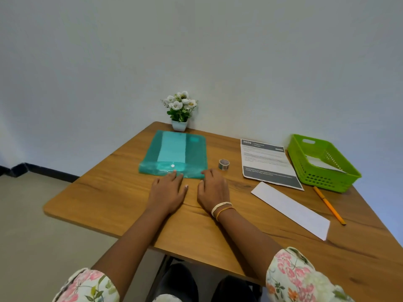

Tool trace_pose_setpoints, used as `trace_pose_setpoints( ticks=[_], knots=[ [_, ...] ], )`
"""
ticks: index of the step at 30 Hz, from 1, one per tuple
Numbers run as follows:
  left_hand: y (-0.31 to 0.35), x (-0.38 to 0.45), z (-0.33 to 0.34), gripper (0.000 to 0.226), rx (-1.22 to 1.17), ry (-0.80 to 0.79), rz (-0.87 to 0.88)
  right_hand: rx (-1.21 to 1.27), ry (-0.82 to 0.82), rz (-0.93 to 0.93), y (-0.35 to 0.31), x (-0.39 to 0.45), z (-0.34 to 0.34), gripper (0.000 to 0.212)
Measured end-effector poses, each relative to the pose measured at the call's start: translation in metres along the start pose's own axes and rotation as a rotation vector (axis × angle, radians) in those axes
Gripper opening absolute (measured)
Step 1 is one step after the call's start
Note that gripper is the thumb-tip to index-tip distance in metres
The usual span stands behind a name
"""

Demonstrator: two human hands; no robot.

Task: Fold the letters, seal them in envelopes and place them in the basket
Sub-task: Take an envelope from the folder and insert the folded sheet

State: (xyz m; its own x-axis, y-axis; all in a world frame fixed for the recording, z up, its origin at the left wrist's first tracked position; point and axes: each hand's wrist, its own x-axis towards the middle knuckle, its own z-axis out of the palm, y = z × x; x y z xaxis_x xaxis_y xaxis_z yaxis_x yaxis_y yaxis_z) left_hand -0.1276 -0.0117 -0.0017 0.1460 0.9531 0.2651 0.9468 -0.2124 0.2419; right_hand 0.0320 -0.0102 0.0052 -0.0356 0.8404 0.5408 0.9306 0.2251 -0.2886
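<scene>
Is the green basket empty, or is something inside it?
Not empty. The green plastic basket at the table's right edge holds white paper lying flat on its bottom; whether that is a sealed envelope cannot be told.

folder teal | basket lime green | pencil orange | sleeves floral pink-white | table wood-grain brown

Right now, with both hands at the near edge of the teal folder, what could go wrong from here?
1. The tape roll sits just beyond the right hand; sliding or opening the folder could knock it rolling.
2. The pencil lies close to the table's right edge and could be swept off when reaching for the basket.
3. The letter lies flat and loose, so a sleeve could drag it.
</scene>
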Motion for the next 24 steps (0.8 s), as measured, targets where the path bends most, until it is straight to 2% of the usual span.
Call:
trace_pose_setpoints(
  ticks=[2, 4, 8, 10, 12, 15, 19, 22, 24],
  knots=[
    [-0.001, -0.002, 0.000, 0.062, 0.015, 0.017, 0.063, -0.015, 0.043, -0.012, -0.001, 0.010, 0.001, 0.035],
    [-0.001, -0.001, -0.002, 0.061, 0.007, 0.003, 0.134, -0.010, -0.022, -0.044, -0.006, 0.024, 0.001, 0.039],
    [-0.005, 0.001, -0.002, 0.044, -0.090, 0.020, 0.212, -0.023, -0.426, -0.061, -0.022, 0.058, 0.004, 0.049],
    [-0.006, 0.000, -0.003, 0.035, -0.218, 0.081, 0.215, -0.023, -0.559, -0.026, -0.024, 0.070, 0.005, 0.048],
    [-0.006, -0.001, -0.005, 0.030, -0.339, 0.174, 0.206, 0.015, -0.569, 0.001, -0.021, 0.077, 0.006, 0.049],
    [-0.008, -0.003, -0.010, 0.028, -0.367, 0.381, 0.152, 0.150, -0.514, 0.030, -0.018, 0.079, 0.004, 0.039],
    [-0.006, -0.007, -0.017, 0.026, -0.413, 0.591, -0.058, 0.216, -0.400, -0.030, -0.009, 0.065, -0.007, 0.027],
    [-0.009, -0.007, -0.017, 0.025, -0.476, 0.628, -0.174, 0.194, -0.347, -0.119, -0.004, 0.042, -0.016, 0.022],
    [-0.013, -0.007, -0.015, 0.023, -0.504, 0.578, -0.195, 0.136, -0.337, -0.175, -0.002, 0.024, -0.020, 0.022]
  ],
)
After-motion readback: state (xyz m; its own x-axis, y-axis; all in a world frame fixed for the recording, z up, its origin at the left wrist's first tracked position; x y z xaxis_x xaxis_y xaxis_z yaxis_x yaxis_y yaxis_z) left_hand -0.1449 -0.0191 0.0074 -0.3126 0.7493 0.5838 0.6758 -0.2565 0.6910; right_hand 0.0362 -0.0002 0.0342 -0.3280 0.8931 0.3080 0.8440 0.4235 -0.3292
